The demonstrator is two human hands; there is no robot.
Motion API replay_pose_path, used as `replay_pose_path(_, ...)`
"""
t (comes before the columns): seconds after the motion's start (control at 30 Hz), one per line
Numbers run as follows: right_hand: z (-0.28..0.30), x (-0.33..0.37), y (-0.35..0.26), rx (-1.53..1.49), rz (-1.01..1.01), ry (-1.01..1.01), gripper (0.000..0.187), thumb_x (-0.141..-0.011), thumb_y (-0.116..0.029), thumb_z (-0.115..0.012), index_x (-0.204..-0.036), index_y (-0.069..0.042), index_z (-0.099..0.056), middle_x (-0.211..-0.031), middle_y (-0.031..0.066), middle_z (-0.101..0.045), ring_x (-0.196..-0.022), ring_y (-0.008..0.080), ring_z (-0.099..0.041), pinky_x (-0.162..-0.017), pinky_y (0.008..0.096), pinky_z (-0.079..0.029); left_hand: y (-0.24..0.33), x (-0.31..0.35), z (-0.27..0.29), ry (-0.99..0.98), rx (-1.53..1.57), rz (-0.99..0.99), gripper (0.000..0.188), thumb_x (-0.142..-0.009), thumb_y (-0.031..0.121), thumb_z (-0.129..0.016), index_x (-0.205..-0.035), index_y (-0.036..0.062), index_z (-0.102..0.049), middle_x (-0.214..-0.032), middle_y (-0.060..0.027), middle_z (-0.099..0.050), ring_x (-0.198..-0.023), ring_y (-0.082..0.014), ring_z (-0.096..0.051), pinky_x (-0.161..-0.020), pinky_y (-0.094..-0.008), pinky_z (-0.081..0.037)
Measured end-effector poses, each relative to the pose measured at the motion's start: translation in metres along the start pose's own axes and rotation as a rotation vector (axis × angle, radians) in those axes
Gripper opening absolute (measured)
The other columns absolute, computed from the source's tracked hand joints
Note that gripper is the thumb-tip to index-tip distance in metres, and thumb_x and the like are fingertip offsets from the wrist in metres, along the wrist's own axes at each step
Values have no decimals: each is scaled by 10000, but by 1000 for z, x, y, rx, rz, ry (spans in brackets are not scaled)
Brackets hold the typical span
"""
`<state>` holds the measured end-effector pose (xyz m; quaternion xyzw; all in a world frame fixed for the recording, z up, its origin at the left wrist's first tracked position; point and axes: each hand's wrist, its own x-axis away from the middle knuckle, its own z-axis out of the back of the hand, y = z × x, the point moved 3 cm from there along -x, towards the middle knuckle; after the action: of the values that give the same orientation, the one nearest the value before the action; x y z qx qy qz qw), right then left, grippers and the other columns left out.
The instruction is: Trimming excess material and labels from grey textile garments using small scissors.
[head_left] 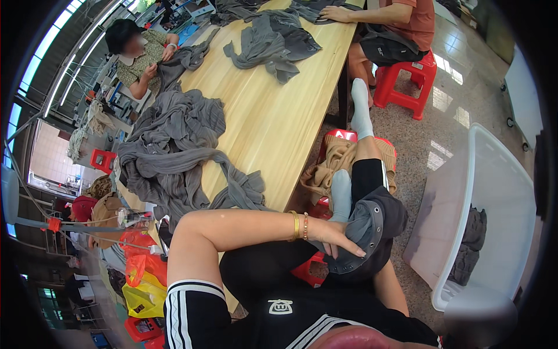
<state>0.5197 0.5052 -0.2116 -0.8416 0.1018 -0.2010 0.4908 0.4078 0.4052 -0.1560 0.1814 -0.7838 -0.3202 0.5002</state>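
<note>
Head view: a wooden table (273, 122) is seen left of a white bin (439, 209), with a grey heap (174, 131) piled along the table's left side. A grey eyelet garment (361, 228) is draped across the lap (261, 270), touched by the spread left hand (330, 232); the right hand is hidden by the garment, so its state cannot be told.

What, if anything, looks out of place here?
The wearer's outstretched leg, shoeless in a pale sock, crosses a red seat bearing a bunched tan garment; feet usually stay on the floor, so it looks odd. No spill or damage shows.
</note>
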Motion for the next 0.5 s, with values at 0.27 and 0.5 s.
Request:
replay_pose_path(0.27,-5,8,11,-69,-86,7,372,-934,-123,-568,-1292,-32,-522,-1183,93,-598,-1061,182,-583,-925,318,-484,-13,16,15,334,39,-11,528,-746,324,-792,-1140,16,-621,-965,-100,-683,-783,-180,-660,-590,-324,-592)
replay_pose_path(0.5,17,26,20,-137,-180,20,361,-939,-128,-560,-1286,-32,-528,-1173,92,-603,-1053,179,-585,-919,317,-486,2,76,23,434,213,-387,438,-787,199,-743,-1163,14,-620,-1006,-25,-675,-887,-103,-616,-670,-239,-490)
